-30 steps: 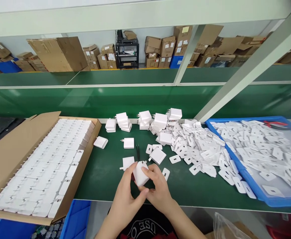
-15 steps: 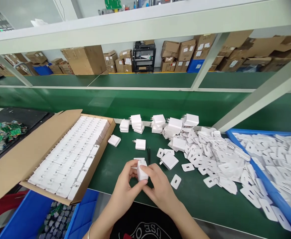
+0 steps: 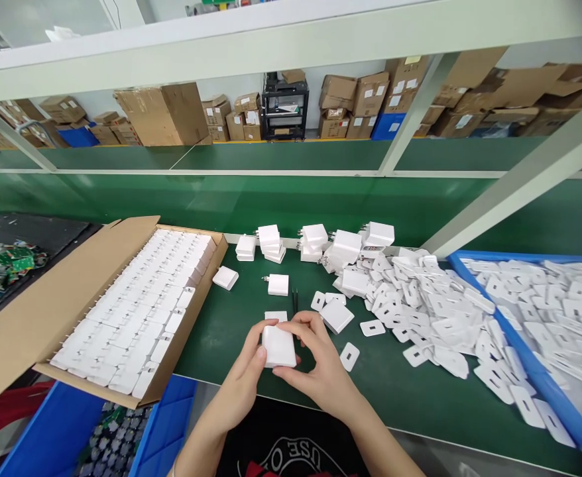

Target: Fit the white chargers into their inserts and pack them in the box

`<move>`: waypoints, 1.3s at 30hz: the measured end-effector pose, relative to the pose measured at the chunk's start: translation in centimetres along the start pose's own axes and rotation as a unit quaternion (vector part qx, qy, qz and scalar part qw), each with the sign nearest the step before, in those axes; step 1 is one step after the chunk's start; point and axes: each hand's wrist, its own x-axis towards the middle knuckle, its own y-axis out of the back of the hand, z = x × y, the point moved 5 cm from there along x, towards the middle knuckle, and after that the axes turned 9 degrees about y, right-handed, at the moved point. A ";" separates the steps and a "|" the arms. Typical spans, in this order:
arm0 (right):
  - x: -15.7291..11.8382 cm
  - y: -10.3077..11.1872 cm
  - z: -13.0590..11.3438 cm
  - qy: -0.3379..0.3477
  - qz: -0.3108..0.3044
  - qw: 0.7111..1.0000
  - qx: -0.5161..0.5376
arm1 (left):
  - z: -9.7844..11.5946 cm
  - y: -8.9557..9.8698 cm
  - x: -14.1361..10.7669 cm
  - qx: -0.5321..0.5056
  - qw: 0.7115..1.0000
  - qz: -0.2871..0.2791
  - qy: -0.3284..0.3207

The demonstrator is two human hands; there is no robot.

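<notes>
Between my two hands, just above the front of the green bench, is a white charger housing with its broad flat face turned up. My left hand grips its left side, thumb along the edge. On the other side my right hand holds it with thumb and fingers at the right edge. Just behind lies another white charger, partly covered by my fingers. Dark tweezers lie beyond my right fingers. A further charger with its prongs to the left rests behind them.
An open carton packed with white chargers stands at left. Loose white cover plates are heaped at right, beside a blue bin of more plates. Stacked chargers line the back. A blue crate sits below at left.
The charger housing has been turned in my hands, from its narrow side showing to its broad face up. My right fingers have spread wider around it. The view has shifted slightly.
</notes>
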 end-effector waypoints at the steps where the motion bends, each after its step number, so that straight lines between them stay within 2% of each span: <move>1: 0.0 0.0 0.0 -0.001 -0.002 1.000 0.006 | 0.0 0.2 -0.1 0.047 0.999 0.012 -0.015; 5: -0.1 0.2 -0.2 -0.009 -0.006 0.999 0.035 | 0.5 0.6 -0.3 0.177 0.980 0.050 -0.075; 11: -0.7 0.5 0.0 -0.018 -0.001 0.996 0.083 | 1.3 0.8 -0.5 0.235 0.952 0.096 -0.172; 17: -1.5 -0.2 0.5 0.014 0.039 0.975 0.219 | 0.3 -0.1 -0.7 0.100 0.967 0.099 -0.212; 22: -1.8 -0.6 -0.1 0.039 0.093 0.967 0.234 | 0.5 -1.0 -0.9 0.044 0.961 0.132 -0.237; 26: -2.0 -0.2 -0.5 0.042 0.088 0.974 0.206 | 0.6 -0.9 -0.8 0.050 0.959 0.135 -0.244; 30: -2.0 0.5 -0.3 0.022 0.077 0.985 0.154 | -0.1 -0.6 -0.4 0.023 0.977 0.083 -0.196; 34: -2.0 0.7 0.0 0.024 0.056 0.987 0.150 | -0.2 -0.8 -0.4 -0.010 0.985 0.046 -0.166; 39: -1.9 0.7 0.2 0.036 0.034 0.987 0.152 | 0.5 -1.1 -0.4 -0.043 0.980 0.065 -0.184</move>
